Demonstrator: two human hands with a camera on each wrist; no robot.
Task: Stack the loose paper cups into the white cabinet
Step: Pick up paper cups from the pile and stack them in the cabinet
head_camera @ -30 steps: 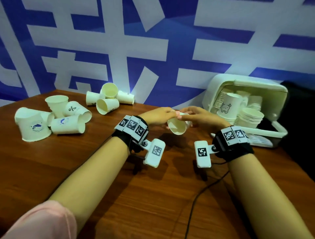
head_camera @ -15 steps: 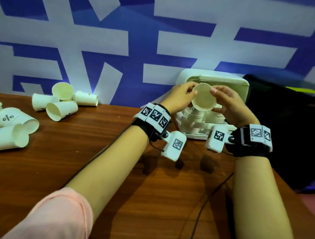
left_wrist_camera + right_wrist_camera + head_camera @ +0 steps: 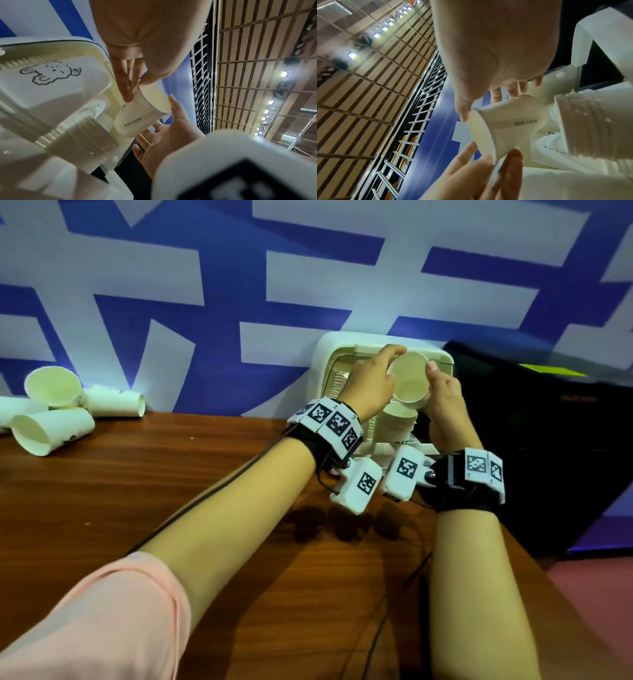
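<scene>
At the cabinet (image 3: 323,350) mouth, both hands (image 3: 371,386) (image 3: 445,402) are pinching one cup (image 3: 409,378); nesting it squarely needs gentle rim pressure.

Blue-and-white wall (image 3: 212,313) behind wooden table (image 3: 144,484).

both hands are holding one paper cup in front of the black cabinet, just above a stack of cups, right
Not quite: the cabinet is white, not black, as the head view shows. The rest holds: the left hand and right hand hold one paper cup in front of it, just above a stack of cups.
</scene>
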